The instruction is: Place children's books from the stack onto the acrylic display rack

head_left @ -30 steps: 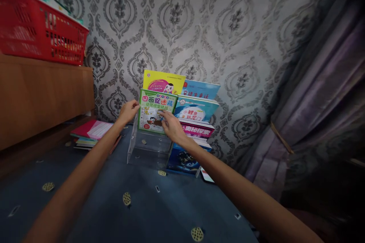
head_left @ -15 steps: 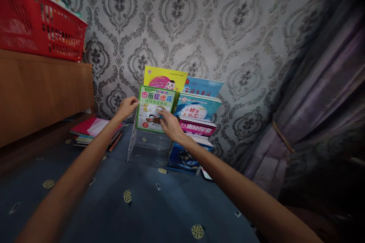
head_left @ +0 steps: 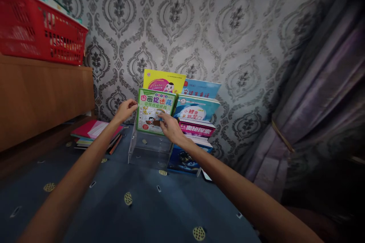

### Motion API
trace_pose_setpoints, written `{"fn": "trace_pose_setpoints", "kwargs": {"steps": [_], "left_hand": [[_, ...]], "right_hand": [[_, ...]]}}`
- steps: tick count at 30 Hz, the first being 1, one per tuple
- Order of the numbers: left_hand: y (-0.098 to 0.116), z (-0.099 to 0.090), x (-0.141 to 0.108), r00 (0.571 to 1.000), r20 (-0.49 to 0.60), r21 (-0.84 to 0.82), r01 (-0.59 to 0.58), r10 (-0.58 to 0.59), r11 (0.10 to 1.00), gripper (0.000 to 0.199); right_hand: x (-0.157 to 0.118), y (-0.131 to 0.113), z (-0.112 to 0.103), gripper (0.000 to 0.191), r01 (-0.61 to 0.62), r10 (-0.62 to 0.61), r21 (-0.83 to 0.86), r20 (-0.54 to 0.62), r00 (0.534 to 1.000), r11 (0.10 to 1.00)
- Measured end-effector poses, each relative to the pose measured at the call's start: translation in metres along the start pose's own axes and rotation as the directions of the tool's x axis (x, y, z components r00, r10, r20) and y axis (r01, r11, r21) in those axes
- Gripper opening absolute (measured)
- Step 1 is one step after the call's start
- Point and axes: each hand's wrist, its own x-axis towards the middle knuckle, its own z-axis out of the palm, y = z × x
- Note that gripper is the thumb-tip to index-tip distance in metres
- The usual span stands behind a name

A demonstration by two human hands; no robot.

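Observation:
A green-bordered picture book leans upright in a middle tier of a clear plastic book rack. My left hand is at its left edge, with fingers closed in a pinch on it. Against the lower right of the cover lies my right hand, index finger stretched out, not gripping. Behind this book stands a yellow book. On the rack's right side are a blue book, a light-blue book, a pink-titled book and a dark-blue book.
A stack of books lies left of the rack. A red basket sits on a wooden cabinet. Right of the rack is part of a phone-like object. A blue patterned cloth spreads below; a grey curtain hangs right.
The whole view has shifted slightly, so the scene sits a little lower. Both hands keep nearly the same place at the green picture book.

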Motion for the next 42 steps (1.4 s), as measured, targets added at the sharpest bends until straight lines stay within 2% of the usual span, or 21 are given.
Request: {"fn": "trace_pose_setpoints", "kwargs": {"steps": [8, 17, 25, 34, 42], "left_hand": [[0.004, 0.006, -0.003, 1.000, 0.015, -0.004, -0.011, 0.011, 1.000, 0.033], [0.008, 0.013, 0.003, 0.997, -0.064, 0.135, -0.021, 0.030, 0.991, 0.019], [0.007, 0.013, 0.002, 0.995, -0.085, 0.208, -0.025, 0.043, 0.978, 0.017], [0.009, 0.010, -0.002, 0.996, -0.064, 0.198, -0.051, 0.065, 0.979, 0.022], [0.010, 0.008, -0.010, 0.998, -0.016, 0.110, -0.056, 0.058, 0.992, 0.028]], "right_hand": [[0.000, -0.003, -0.003, 0.038, -0.035, 0.035, 0.000, 0.000, 0.999, 0.999], [0.006, 0.005, 0.003, 0.041, -0.052, 0.052, -0.031, 0.000, 0.999, 0.998], [0.002, 0.004, 0.005, 0.039, -0.049, 0.049, -0.035, 0.012, 0.999, 0.998], [-0.002, 0.003, 0.005, 0.037, -0.037, 0.037, -0.021, 0.007, 0.999, 0.999], [-0.009, 0.000, 0.003, 0.038, -0.020, 0.020, 0.005, -0.010, 1.000, 1.000]]}}
